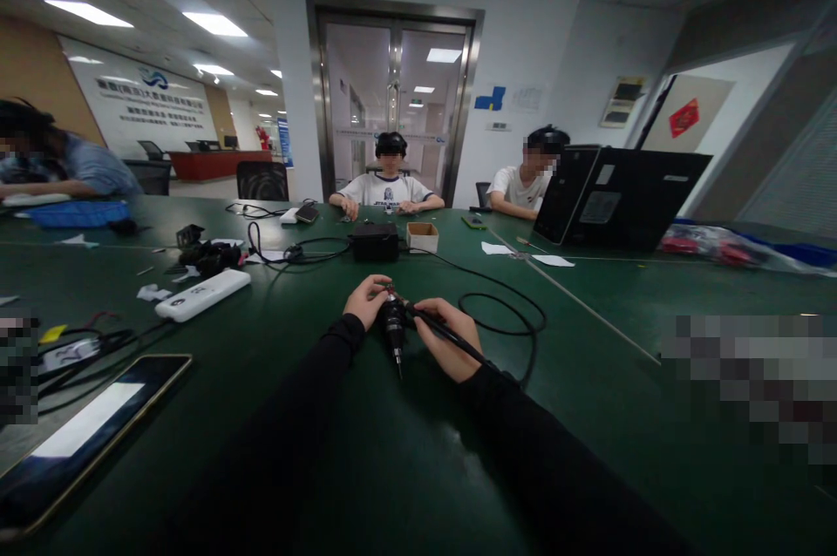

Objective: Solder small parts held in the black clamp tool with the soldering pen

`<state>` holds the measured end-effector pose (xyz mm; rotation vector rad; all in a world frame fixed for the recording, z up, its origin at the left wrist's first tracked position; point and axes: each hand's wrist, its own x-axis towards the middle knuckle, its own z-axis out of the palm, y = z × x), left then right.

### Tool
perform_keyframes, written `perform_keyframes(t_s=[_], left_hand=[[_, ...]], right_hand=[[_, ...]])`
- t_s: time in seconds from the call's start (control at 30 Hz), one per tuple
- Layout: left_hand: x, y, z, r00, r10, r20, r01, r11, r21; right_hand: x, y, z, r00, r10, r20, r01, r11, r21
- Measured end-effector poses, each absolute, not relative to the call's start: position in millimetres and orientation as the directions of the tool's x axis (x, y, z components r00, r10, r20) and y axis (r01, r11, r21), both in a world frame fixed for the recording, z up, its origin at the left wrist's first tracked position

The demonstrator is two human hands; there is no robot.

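Note:
Near the middle of the table is a black electric screwdriver-like tool (393,322), its thin metal tip pointing back towards me. The fingers of my left hand (364,301) close around its far end, where a small reddish part shows. My right hand (450,338), just right of the tool, pinches a slim black rod or thick cord (448,333) whose near end runs on into a black cable (533,338). The rod's far end meets the side of the tool; whether the two are joined I cannot tell.
Ahead stand a black box (374,240) and a small open carton (422,237). Left lie a white power bank (203,294), a phone (98,430) and tangled cables. A black computer case (618,194) is at the right. Several people sit around the green table (314,451).

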<state>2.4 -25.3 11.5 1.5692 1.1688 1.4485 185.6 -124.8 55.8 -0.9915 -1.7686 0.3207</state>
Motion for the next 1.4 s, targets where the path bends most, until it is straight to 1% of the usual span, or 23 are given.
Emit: perform_keyframes(t_s=[0.13, 0.33, 0.67, 1.0, 1.07, 1.17, 1.23, 1.33, 1.4], left_hand=[[2, -24, 10, -0.034, 0.93, 0.365, 0.155, -0.356, 0.921], [0, -21, 6, -0.032, 0.942, 0.333, 0.15, -0.325, 0.934], [-1, -23, 9, -0.024, 0.947, 0.321, 0.129, -0.316, 0.94], [1, -23, 10, -0.016, 0.953, 0.304, 0.106, -0.3, 0.948], [1, -22, 9, -0.015, 0.956, 0.292, 0.113, -0.288, 0.951], [1, -21, 9, -0.03, 0.967, 0.251, 0.151, -0.244, 0.958], [0, -22, 11, -0.055, 0.975, 0.216, 0.211, -0.2, 0.957], [-3, -28, 23, -0.12, 0.976, 0.179, 0.387, -0.121, 0.914], [-4, -36, 34, -0.164, 0.965, 0.204, 0.52, -0.091, 0.85]], right_hand=[[186, -125, 57, -0.126, 0.746, 0.654, 0.471, 0.625, -0.622], [189, -127, 58, -0.082, 0.748, 0.658, 0.478, 0.609, -0.632], [187, -126, 58, -0.093, 0.771, 0.63, 0.477, 0.59, -0.652], [188, -123, 54, -0.117, 0.776, 0.62, 0.459, 0.596, -0.659], [189, -123, 54, -0.1, 0.771, 0.628, 0.46, 0.596, -0.658], [191, -121, 55, -0.041, 0.756, 0.654, 0.452, 0.598, -0.662], [194, -119, 54, -0.015, 0.754, 0.656, 0.443, 0.594, -0.672], [200, -114, 51, 0.021, 0.763, 0.646, 0.462, 0.566, -0.683], [202, -112, 49, 0.054, 0.772, 0.634, 0.453, 0.547, -0.704]])
